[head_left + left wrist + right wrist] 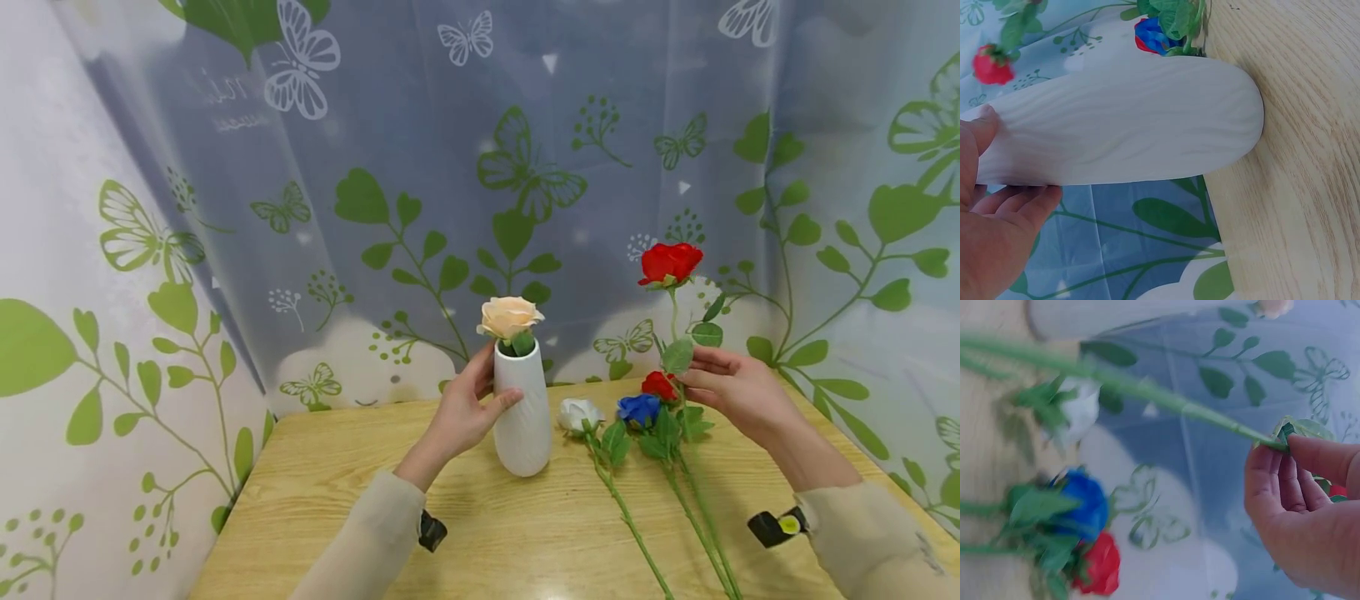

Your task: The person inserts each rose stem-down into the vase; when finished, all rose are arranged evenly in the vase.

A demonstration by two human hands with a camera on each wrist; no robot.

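Note:
A white vase (pixel 522 417) stands upright on the table with a peach rose (pixel 511 317) in its mouth. My left hand (pixel 472 404) grips the vase near its top, thumb across the front and fingers round the far side. To the right, my right hand (pixel 738 392) pinches the green stem (pixel 1179 406) of a red rose (pixel 670 264) just below its leaves, bloom upward. Beneath that hand lie a blue rose (pixel 639 411) and a second red rose (pixel 660 386). A white rose (pixel 580 414) lies between them and the vase.
The wooden table (pixel 300 500) carries all the flowers, their long stems pointing toward the near edge. Behind it hangs a blue-grey curtain (pixel 420 125) printed with butterflies and leaves, with similar cloth along both sides.

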